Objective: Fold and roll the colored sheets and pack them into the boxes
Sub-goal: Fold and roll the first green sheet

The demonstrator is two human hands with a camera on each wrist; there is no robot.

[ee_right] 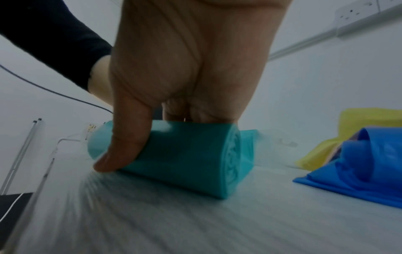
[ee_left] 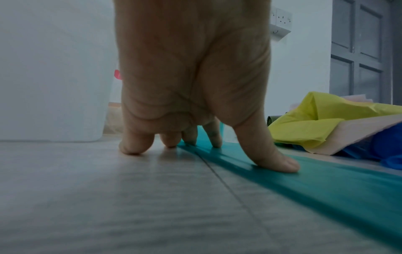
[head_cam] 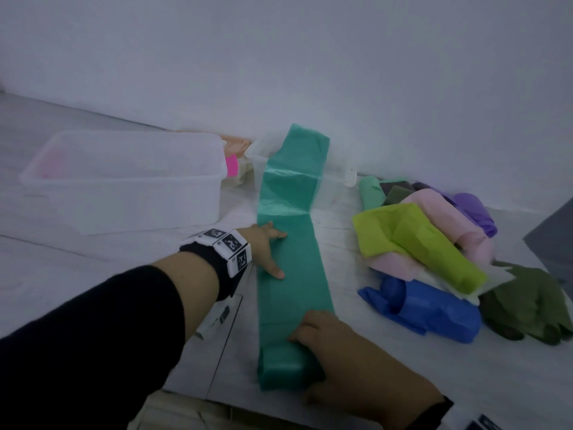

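Note:
A long teal sheet (head_cam: 290,231), folded into a narrow strip, lies on the pale floor and runs from me up over the rim of a small clear box (head_cam: 338,169). Its near end is wound into a roll (head_cam: 282,367) (ee_right: 189,154). My right hand (head_cam: 328,339) (ee_right: 174,110) grips that roll, thumb on the near side and fingers curled over the top. My left hand (head_cam: 269,252) (ee_left: 208,147) rests flat with spread, straight fingers pressing the strip's left edge (ee_left: 326,185) midway along. A large clear box (head_cam: 124,181) stands to the left.
A heap of sheets lies to the right: lime (head_cam: 415,243), pale pink (head_cam: 459,218), blue (head_cam: 434,308), olive (head_cam: 533,305), purple (head_cam: 474,206). A bright pink roll (head_cam: 232,167) sits between the boxes. The white wall runs close behind; a grey door (ee_left: 365,51) stands at the right.

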